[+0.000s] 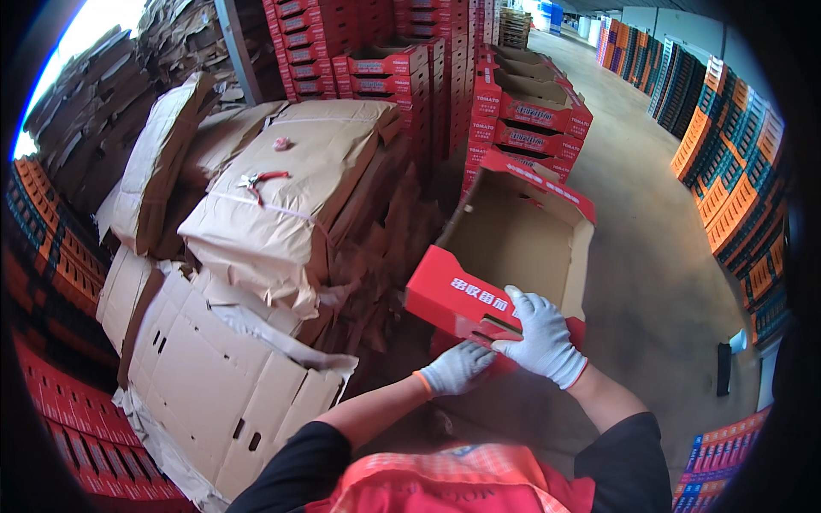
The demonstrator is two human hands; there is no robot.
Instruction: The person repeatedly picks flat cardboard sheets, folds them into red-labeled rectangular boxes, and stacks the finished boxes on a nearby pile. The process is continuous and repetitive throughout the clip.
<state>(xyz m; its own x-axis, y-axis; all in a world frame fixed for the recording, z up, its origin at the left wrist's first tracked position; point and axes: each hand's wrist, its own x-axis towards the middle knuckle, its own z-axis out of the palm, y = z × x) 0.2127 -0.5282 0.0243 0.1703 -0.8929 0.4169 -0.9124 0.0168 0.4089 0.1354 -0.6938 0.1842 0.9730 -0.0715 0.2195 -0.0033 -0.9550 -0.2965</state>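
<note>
An open-topped red cardboard box (445, 286) with a plain brown inside is tilted in front of me, its far end close to a stack of similar boxes. My right hand (546, 338), in a white glove, grips the near wall, with fingers over the rim and the thumb outside by the hand slot. Lower and to the left, my gloved left hand (459, 369) is closed at the same wall, below the slot; its fingertips are partly hidden. Red-handled pliers (261, 182) lie on a paper-wrapped bundle (342, 141), with a small pinkish roll (282, 144) farther back.
Stacked red boxes (522, 111) stand just beyond the held one, with taller stacks (376, 73) behind. Flat brown cardboard sheets (214, 368) lie at the left. Orange and teal crates (727, 162) line the right side of the concrete floor (637, 214). A metal post (238, 51) rises at the back left.
</note>
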